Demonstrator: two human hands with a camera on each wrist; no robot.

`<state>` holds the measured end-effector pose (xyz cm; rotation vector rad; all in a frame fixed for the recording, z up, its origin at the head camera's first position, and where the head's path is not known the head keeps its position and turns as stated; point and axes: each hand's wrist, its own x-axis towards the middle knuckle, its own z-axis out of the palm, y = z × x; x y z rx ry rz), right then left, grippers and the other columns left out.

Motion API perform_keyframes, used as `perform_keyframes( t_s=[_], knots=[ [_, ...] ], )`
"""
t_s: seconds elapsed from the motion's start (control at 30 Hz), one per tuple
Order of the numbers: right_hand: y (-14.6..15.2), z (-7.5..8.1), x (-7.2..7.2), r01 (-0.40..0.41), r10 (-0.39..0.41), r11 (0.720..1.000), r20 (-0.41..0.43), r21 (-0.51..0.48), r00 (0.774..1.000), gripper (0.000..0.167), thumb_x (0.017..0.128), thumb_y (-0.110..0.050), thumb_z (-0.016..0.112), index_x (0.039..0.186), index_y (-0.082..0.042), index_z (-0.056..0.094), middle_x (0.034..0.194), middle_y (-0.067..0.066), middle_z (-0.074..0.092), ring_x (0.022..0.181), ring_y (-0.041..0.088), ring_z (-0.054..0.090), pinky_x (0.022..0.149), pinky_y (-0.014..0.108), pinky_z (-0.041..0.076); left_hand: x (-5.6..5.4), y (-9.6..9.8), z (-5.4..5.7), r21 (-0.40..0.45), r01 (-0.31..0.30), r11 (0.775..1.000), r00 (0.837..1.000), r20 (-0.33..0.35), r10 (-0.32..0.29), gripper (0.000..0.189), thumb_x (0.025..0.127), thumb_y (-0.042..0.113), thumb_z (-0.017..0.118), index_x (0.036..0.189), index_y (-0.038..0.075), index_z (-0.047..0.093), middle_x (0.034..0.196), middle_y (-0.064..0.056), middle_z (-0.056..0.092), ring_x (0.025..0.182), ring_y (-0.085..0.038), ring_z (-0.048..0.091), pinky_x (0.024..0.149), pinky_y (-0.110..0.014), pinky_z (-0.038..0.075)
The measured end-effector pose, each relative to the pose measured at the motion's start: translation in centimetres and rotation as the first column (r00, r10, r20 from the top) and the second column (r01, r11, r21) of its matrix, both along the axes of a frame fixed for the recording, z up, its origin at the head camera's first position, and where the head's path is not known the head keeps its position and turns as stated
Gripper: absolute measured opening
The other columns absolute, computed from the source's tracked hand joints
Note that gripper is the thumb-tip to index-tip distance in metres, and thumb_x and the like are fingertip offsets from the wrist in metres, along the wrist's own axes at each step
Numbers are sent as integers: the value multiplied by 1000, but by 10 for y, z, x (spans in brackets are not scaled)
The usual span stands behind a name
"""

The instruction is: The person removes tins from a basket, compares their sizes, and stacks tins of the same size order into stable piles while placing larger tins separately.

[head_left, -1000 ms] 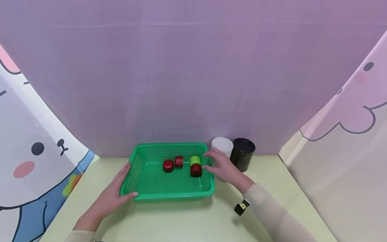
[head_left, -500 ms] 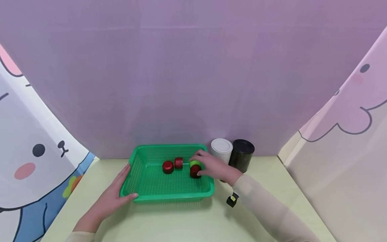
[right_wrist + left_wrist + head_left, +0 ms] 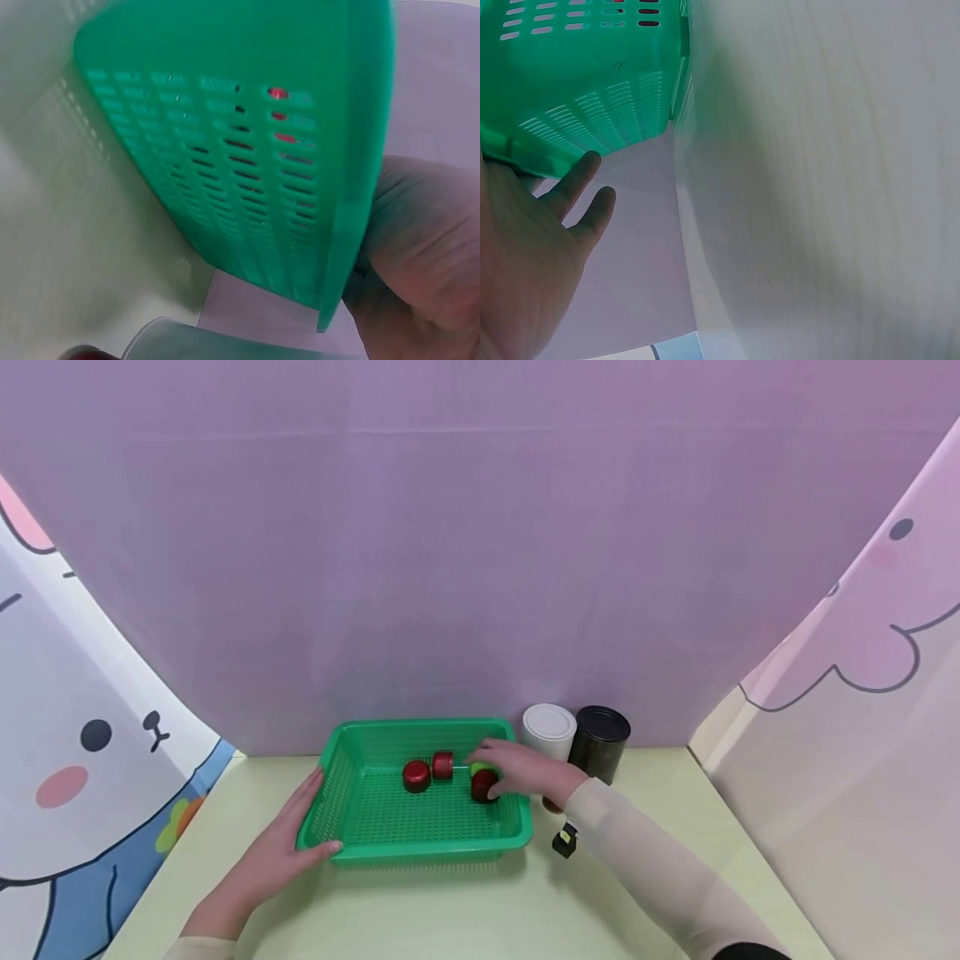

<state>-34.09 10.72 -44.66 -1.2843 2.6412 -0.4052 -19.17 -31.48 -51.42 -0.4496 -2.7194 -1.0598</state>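
A green plastic basket (image 3: 420, 845) with slotted sides stands on the table. My left hand (image 3: 273, 852) rests at its left end, thumb on the front corner; in the left wrist view the visible fingers stretch straight below the rim. Inside lie two bright red short cylinders (image 3: 416, 776), a lime-green piece (image 3: 478, 768) and a darker red cylinder (image 3: 482, 786). Over the right rim reaches my right hand (image 3: 521, 770), fingers bent above the lime-green piece and thumb at the darker red one. The basket wall hides those fingertips in the right wrist view, so their hold is unclear.
A white canister (image 3: 549, 727) and a black canister (image 3: 600, 745) stand behind the right forearm, close to the basket. A small dark red thing (image 3: 552, 805) shows partly beside the basket's right end. Purple cloth (image 3: 420, 568) hangs behind the table.
My right hand has moved left from the basket's right rim, down over the lime-green and darker red pieces. The left hand and the basket have hardly moved.
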Motion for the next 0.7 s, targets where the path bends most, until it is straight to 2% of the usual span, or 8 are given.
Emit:
perform_keyframes(
  t_s=[0.17, 0.27, 0.4, 0.53, 0.57, 0.6, 0.7],
  knots=[
    [-2, -2, -5, -7, 8, 999, -26, 41, 1000, 51, 96, -18, 90, 143, -15, 71, 149, 4, 66, 143, 25, 58, 113, 39, 52, 0, 0, 0, 1, 2, 1000, 1000, 9, -2, 113, 96, 33, 89, 179, 16, 15, 185, -14, 13, 164, -54, 21, 114, -82, 33],
    [-3, -3, -6, -8, 9, 999, -30, 50, 1000, 50, 96, -19, 91, 141, -15, 72, 147, 4, 68, 141, 24, 60, 111, 39, 53, 0, 0, 0, 2, 4, 1000, 1000, 7, -4, 112, 96, 33, 88, 179, 16, 15, 185, -14, 13, 164, -54, 20, 118, -78, 31],
    [-5, -4, -7, 3, -2, 999, -22, 50, 1000, 48, 95, -19, 91, 140, -15, 73, 144, 4, 69, 136, 23, 63, 107, 37, 55, 2, 0, 0, -3, 2, 1000, 1000, -7, -2, 111, 97, 33, 88, 179, 16, 16, 185, -13, 14, 165, -51, 20, 126, -54, 25],
    [-6, -5, -6, 13, -12, 998, -9, 59, 1000, 47, 95, -18, 91, 139, -16, 74, 143, 3, 69, 134, 23, 63, 106, 37, 56, 2, -1, -2, -18, -6, 1000, 1000, -14, 6, 110, 97, 34, 87, 179, 17, 16, 185, -12, 14, 166, -47, 20, 123, -29, 18],
    [-7, -5, -6, 13, -13, 998, -9, 66, 1000, 47, 96, -18, 91, 139, -16, 74, 143, 3, 69, 134, 22, 63, 106, 36, 56, 2, -1, -2, -20, -3, 1000, 1000, -14, 3, 110, 98, 34, 87, 179, 17, 15, 185, -12, 14, 166, -46, 20, 124, -33, 19],
    [-7, -5, -7, 12, -12, 997, -10, 73, 1000, 46, 96, -16, 90, 139, -16, 74, 142, 3, 69, 134, 22, 63, 106, 36, 56, 1, -1, -3, -21, -4, 1000, 1000, -13, 4, 110, 98, 34, 86, 179, 17, 15, 185, -11, 14, 167, -45, 19, 123, -31, 19],
    [-8, -5, -7, 10, -9, 995, -7, 95, 1000, 46, 95, -12, 90, 139, -16, 75, 141, 2, 69, 132, 21, 63, 106, 35, 55, 1, -1, -3, -20, -2, 1000, 1000, -15, 2, 109, 98, 33, 86, 179, 17, 15, 185, -11, 13, 167, -45, 19, 126, -40, 23]
  ],
)
